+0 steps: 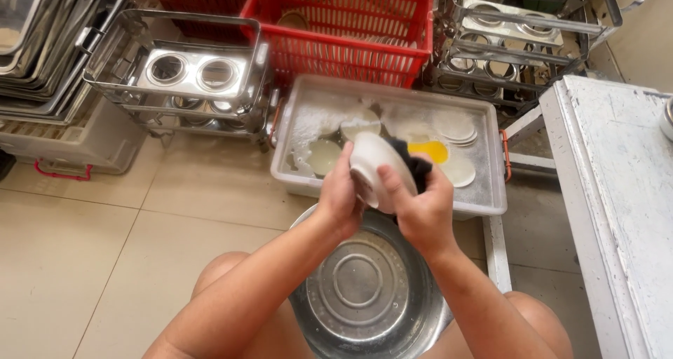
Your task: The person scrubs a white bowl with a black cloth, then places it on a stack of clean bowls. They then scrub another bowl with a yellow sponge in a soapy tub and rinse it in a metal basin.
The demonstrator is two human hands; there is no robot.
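The small white bowl (375, 168) is held up between both hands, above the near edge of the grey plastic tub (491, 201) and just beyond the steel basin (364, 289). The left hand (341, 194) wraps its fingers around the bowl's left side, gripping it. The right hand (423, 208) clamps the right rim with its thumb while pressing a dark scrubbing cloth (415, 164) against the bowl.

To scrub well, I judge the left hand should turn the bowl steadily while the cloth sweeps rim and underside, with a firm grip, since a glazed wet surface is likely slippery.

The bowl looks smooth and glossy, round and shallow. The tub holds sudsy, cloudy water with pale round dishes (456, 127) and a yellow one (431, 151). The basin is dull polished metal with ringed ridges. Far behind stand a red slotted crate (336, 22) and wire metal racks (182, 71).
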